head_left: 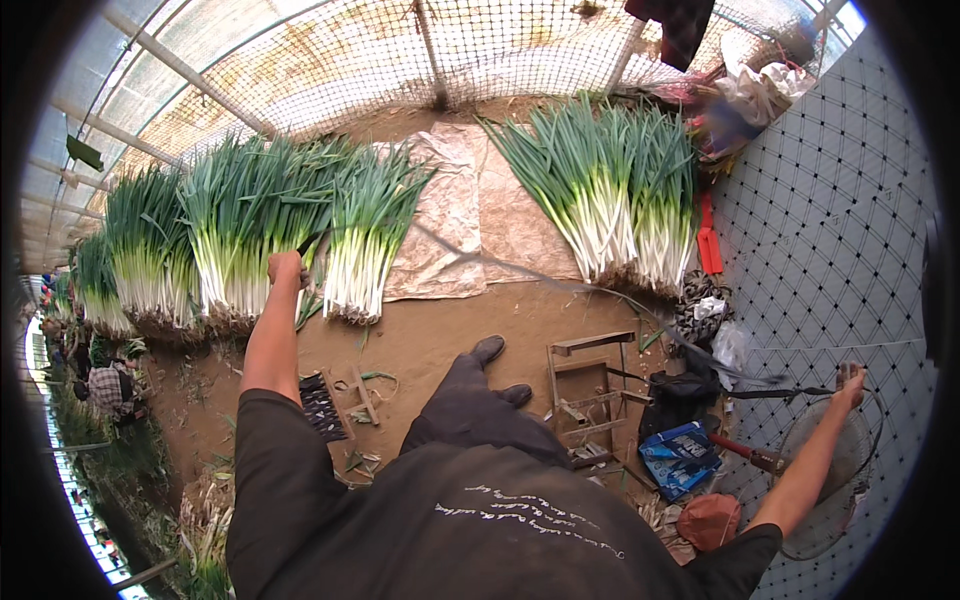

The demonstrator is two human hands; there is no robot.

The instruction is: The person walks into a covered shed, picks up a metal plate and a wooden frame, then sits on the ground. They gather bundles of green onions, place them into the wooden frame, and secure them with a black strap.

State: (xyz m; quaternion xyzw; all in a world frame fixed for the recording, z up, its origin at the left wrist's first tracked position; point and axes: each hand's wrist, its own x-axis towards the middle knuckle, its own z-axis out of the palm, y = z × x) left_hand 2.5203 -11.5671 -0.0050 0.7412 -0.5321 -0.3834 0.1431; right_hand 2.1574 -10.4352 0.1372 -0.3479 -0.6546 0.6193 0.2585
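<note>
My arms are spread wide, with a long dark strap (pixel 560 283) trailing in a blurred arc between them. My left hand (pixel 287 270), in a fist around one end of the strap, is in front of the standing long green onions (pixel 235 225) on the left. At the far right, my right hand (pixel 850 385) is closed on the other end. A smaller bunch of green onions (pixel 365 240) stands just right of my left hand. Another large group of green onions (pixel 610 190), white stems down, leans at the back right.
A pale brown sheet (pixel 435 260) lies between the onion groups. Near my feet are a wooden frame (pixel 565 349) and a small slatted piece (pixel 325 407). A blue packet (pixel 680 460) and round mesh object (pixel 820 450) are at right. Another person (pixel 110 390) is far left.
</note>
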